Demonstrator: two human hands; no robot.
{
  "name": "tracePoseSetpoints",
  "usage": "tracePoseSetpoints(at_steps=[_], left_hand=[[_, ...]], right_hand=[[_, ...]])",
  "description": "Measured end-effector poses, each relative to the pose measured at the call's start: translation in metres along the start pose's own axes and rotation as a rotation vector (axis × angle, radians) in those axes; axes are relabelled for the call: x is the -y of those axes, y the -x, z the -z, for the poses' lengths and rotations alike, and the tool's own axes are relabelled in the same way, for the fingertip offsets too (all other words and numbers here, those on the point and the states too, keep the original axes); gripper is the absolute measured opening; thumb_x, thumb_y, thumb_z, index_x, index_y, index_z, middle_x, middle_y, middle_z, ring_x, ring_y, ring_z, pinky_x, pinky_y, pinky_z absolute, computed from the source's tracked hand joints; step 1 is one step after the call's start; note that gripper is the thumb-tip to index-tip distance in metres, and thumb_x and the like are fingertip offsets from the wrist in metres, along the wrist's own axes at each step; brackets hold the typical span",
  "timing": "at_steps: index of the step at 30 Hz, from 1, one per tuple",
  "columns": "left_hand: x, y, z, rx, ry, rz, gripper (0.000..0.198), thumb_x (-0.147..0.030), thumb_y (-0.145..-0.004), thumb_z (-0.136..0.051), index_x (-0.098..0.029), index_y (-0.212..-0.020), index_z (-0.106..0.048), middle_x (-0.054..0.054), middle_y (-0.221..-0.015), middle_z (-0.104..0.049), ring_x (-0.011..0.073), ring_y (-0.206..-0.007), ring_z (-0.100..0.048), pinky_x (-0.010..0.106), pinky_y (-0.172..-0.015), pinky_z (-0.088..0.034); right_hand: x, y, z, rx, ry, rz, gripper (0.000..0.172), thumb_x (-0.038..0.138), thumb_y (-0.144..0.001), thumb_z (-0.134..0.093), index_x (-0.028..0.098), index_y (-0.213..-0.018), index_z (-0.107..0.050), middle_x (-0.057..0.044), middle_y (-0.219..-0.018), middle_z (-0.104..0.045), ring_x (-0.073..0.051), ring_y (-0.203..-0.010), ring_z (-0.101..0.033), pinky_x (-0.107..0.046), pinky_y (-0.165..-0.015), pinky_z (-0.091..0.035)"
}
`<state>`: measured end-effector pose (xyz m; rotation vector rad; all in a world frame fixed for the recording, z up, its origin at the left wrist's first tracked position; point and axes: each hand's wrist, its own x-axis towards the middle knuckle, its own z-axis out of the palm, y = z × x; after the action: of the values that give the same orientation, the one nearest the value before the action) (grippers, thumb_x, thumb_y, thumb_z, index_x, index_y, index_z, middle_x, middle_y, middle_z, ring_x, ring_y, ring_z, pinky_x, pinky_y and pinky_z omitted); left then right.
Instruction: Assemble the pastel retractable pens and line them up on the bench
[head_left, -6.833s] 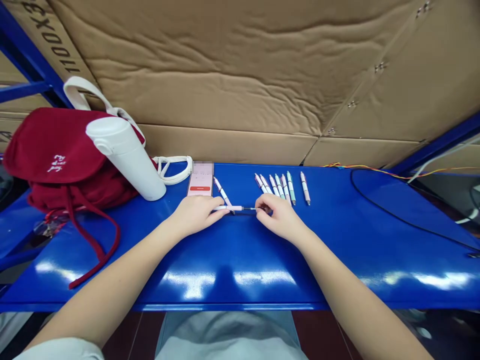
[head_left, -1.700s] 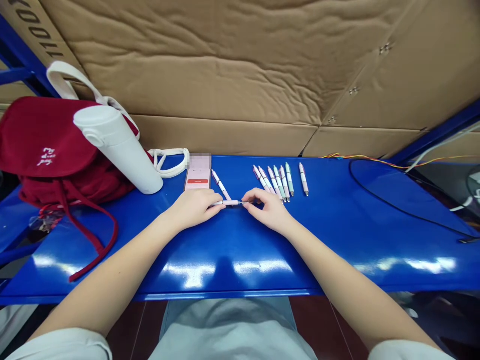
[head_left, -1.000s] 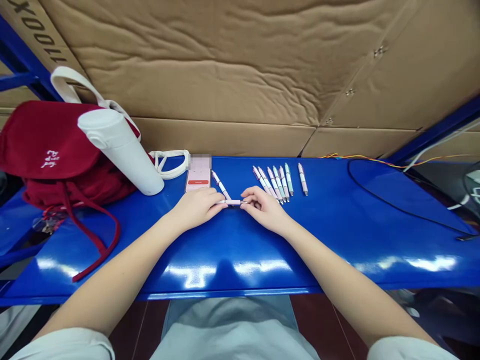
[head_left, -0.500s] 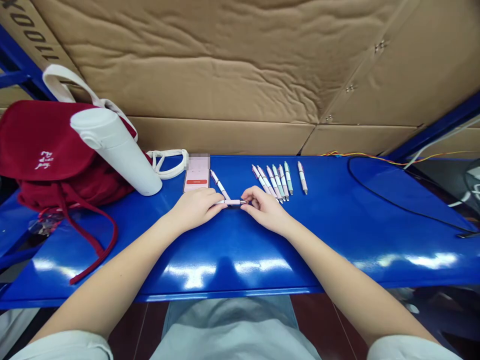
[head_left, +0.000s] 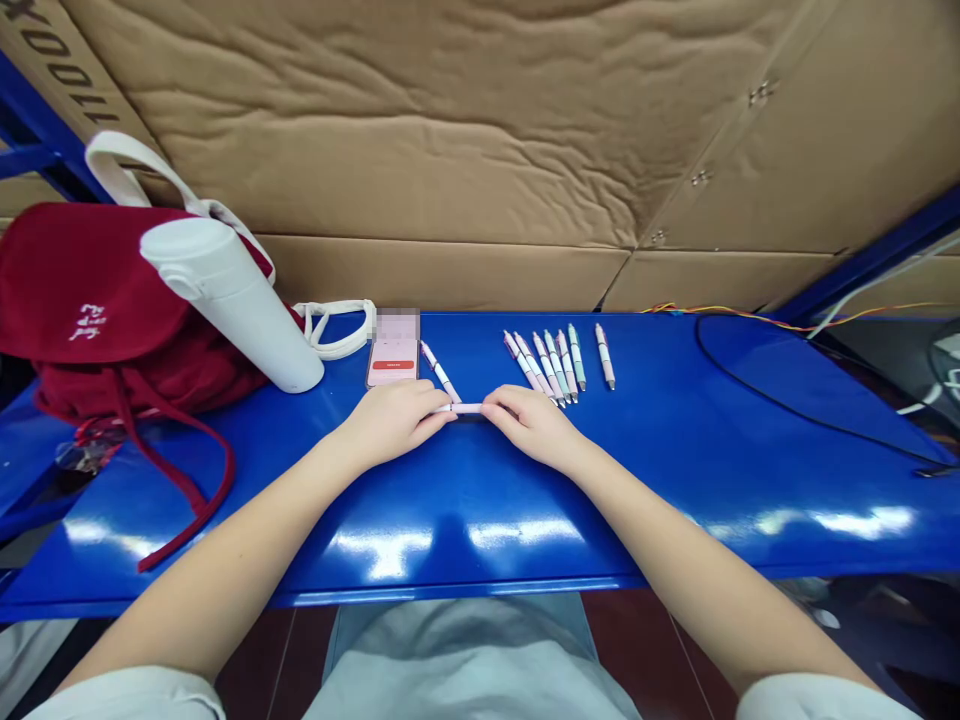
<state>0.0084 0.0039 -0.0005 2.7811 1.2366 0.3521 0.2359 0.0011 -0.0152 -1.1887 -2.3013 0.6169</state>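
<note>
A pale pink pen lies level between my two hands, just above the blue table. My left hand pinches its left end. Closed round the right end, my right hand hides the tip. Another pen, white and pink, rests on the table behind my left fingers. To the right, several pens in pink and green lie side by side at a slant, and one more pen lies apart from them.
A phone lies behind my left hand. At the left, a white bottle leans against a red bag with trailing straps. A black cable crosses the right side. Cardboard stands behind the table.
My right fingers have closed further round the pen's right end and now cover the tip that showed before. My left hand and the other objects look nearly unmoved.
</note>
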Motion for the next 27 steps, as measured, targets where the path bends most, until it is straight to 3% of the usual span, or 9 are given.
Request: tracePoseSetpoints(at_steps=[4, 7, 13, 19, 21, 23, 25, 27], left_hand=[[0.0017, 0.0000, -0.0007, -0.014, 0.004, -0.011, 0.030, -0.039, -0.093, -0.038, -0.023, -0.098, -0.063, 0.002, -0.091, -0.065, 0.0153, -0.082, -0.060, 0.023, -0.065, -0.043], [0.0027, 0.0000, -0.0006, -0.032, -0.008, -0.028, 0.030, -0.040, -0.093, -0.038, -0.023, -0.097, -0.064, 0.002, -0.089, -0.065, 0.0156, -0.081, -0.059, 0.024, -0.065, -0.043], [0.0033, 0.0005, -0.0020, -0.065, -0.006, -0.028, 0.031, -0.040, -0.093, -0.038, -0.022, -0.096, -0.063, 0.003, -0.090, -0.065, 0.0158, -0.082, -0.059, 0.024, -0.065, -0.043], [0.0012, -0.0005, 0.0000, -0.141, -0.140, -0.101, 0.028, -0.037, -0.092, -0.041, -0.022, -0.093, -0.064, 0.005, -0.083, -0.063, 0.0191, -0.078, -0.055, 0.031, -0.069, -0.040], [0.0007, -0.0001, 0.0027, -0.219, -0.194, -0.127, 0.024, -0.035, -0.091, -0.044, -0.023, -0.095, -0.064, 0.005, -0.084, -0.063, 0.0210, -0.082, -0.054, 0.036, -0.076, -0.039], [0.0011, 0.0010, 0.0055, -0.375, -0.220, -0.098, 0.022, -0.034, -0.089, -0.048, -0.024, -0.103, -0.062, 0.007, -0.097, -0.063, 0.0246, -0.096, -0.052, 0.042, -0.085, -0.037], [0.0023, 0.0023, 0.0072, -0.539, -0.218, -0.028, 0.030, -0.035, -0.085, -0.054, -0.025, -0.113, -0.058, 0.009, -0.114, -0.057, 0.0283, -0.110, -0.046, 0.045, -0.093, -0.034], [0.0036, 0.0031, 0.0072, -0.613, -0.196, 0.021, 0.037, -0.035, -0.082, -0.058, -0.024, -0.117, -0.056, 0.011, -0.123, -0.050, 0.0309, -0.119, -0.040, 0.047, -0.097, -0.032]], right_hand=[[0.0011, 0.0006, -0.0012, -0.027, 0.001, 0.026, 0.012, 0.028, -0.089, -0.048, 0.018, -0.090, -0.056, -0.003, -0.084, -0.059, -0.015, -0.074, -0.054, -0.027, -0.067, -0.041], [0.0018, 0.0008, -0.0002, 0.031, 0.026, 0.036, 0.025, 0.029, -0.093, -0.039, 0.018, -0.081, -0.057, -0.004, -0.079, -0.059, -0.015, -0.074, -0.054, -0.028, -0.069, -0.040], [0.0032, 0.0015, 0.0037, 0.003, 0.102, 0.050, 0.016, 0.031, -0.089, -0.048, 0.019, -0.094, -0.057, -0.005, -0.087, -0.062, -0.017, -0.077, -0.055, -0.028, -0.068, -0.041], [0.0074, 0.0019, 0.0029, 0.102, 0.244, 0.079, 0.026, 0.029, -0.093, -0.040, 0.017, -0.093, -0.063, -0.007, -0.087, -0.066, -0.019, -0.079, -0.057, -0.029, -0.069, -0.040], [0.0091, 0.0027, 0.0043, 0.101, 0.270, 0.089, 0.027, 0.030, -0.093, -0.040, 0.017, -0.093, -0.063, -0.007, -0.085, -0.066, -0.019, -0.078, -0.057, -0.028, -0.069, -0.039], [0.0095, 0.0029, 0.0065, 0.048, 0.289, 0.061, 0.028, 0.030, -0.093, -0.039, 0.018, -0.089, -0.063, -0.006, -0.082, -0.066, -0.018, -0.076, -0.058, -0.027, -0.067, -0.038], [0.0085, 0.0020, 0.0078, -0.015, 0.320, -0.032, 0.029, 0.031, -0.093, -0.037, 0.018, -0.084, -0.062, -0.005, -0.078, -0.066, -0.018, -0.072, -0.058, -0.026, -0.062, -0.037], [0.0074, 0.0002, 0.0065, -0.050, 0.372, -0.137, 0.030, 0.031, -0.093, -0.038, 0.019, -0.081, -0.062, -0.005, -0.075, -0.066, -0.018, -0.069, -0.058, -0.026, -0.057, -0.034]])
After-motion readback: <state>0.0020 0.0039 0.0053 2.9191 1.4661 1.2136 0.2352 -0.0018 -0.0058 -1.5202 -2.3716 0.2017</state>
